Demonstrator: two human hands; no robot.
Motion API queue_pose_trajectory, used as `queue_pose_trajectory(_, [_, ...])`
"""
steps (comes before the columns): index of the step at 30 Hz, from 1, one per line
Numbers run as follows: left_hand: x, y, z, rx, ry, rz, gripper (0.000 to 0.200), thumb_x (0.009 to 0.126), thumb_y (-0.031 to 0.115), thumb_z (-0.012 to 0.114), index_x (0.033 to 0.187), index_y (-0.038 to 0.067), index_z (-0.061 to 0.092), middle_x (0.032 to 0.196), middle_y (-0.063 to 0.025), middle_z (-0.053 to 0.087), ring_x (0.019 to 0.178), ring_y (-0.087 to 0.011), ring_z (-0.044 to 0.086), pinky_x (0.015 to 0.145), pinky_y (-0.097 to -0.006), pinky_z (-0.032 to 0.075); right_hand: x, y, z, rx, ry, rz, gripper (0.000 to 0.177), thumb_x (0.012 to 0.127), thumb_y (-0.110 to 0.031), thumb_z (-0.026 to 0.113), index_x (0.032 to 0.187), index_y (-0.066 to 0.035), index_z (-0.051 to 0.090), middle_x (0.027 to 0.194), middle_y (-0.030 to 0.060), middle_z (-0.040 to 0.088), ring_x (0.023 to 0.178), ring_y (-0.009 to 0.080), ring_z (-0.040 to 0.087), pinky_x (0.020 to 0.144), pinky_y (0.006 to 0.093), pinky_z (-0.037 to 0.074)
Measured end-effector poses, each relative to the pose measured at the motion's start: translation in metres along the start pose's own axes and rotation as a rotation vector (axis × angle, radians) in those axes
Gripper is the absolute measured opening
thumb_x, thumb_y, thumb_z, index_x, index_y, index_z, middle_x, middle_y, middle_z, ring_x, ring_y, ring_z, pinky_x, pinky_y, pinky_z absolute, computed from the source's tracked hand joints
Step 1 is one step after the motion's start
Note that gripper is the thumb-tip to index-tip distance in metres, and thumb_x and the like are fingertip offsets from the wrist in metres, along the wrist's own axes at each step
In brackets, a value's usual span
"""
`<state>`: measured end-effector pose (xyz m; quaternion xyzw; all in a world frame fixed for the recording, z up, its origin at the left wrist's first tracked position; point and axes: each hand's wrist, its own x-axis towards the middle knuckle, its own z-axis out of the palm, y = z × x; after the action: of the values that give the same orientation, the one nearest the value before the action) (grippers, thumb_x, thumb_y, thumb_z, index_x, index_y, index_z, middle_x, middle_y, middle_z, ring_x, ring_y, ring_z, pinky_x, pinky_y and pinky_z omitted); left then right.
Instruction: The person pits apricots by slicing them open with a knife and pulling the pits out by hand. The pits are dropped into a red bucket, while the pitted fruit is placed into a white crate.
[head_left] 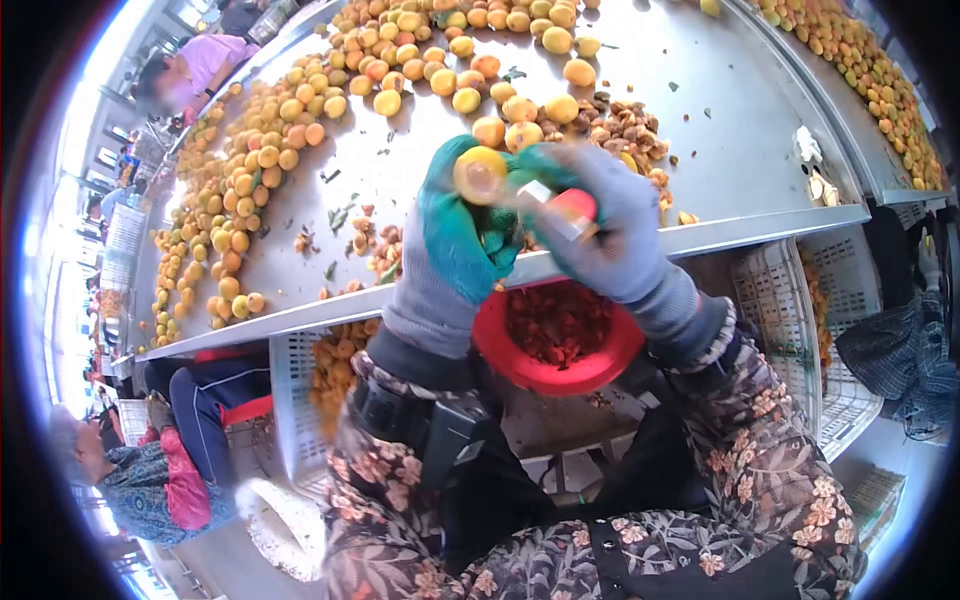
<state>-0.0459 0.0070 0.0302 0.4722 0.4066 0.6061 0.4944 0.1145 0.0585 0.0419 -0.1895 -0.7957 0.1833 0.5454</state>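
Observation:
My left hand (450,225), in a green-coated grey glove, holds a yellow-orange fruit (480,175) between thumb and fingers above the table's front edge. Close on its right is my right hand (600,215), gloved the same way, its fingers wrapped round a small tool (572,213) with a red part and a pale metallic part. The tool is blurred and its tip lies near the fruit. Below both hands a red bowl (570,375) holds dark reddish pieces. Brown pits or scraps (625,128) lie in a heap behind my right hand.
Many fruits (250,180) spread over the metal table (700,150), with scraps and leaves. White crates (295,400) with fruit stand under the table on both sides. One person (195,75) is across at the far left, another (160,480) sits at the lower left.

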Motion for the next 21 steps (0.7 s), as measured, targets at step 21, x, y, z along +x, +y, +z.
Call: queue_pose_trajectory(21, [0.002,0.003,0.019,-0.596,0.204,-0.329,0.037,0.096,0.038,0.040,0.110,0.005,0.052,0.087,-0.0095,0.059,0.062,-0.0117,0.054,0.050,-0.0219,0.045,0.043,-0.015,0.002,0.836,0.214,0.476,0.046,0.094,-0.029,0.046,0.116,0.011,0.048,0.063,0.0014,0.044,0.040,0.0030,0.027,0.039,0.0187,0.028])
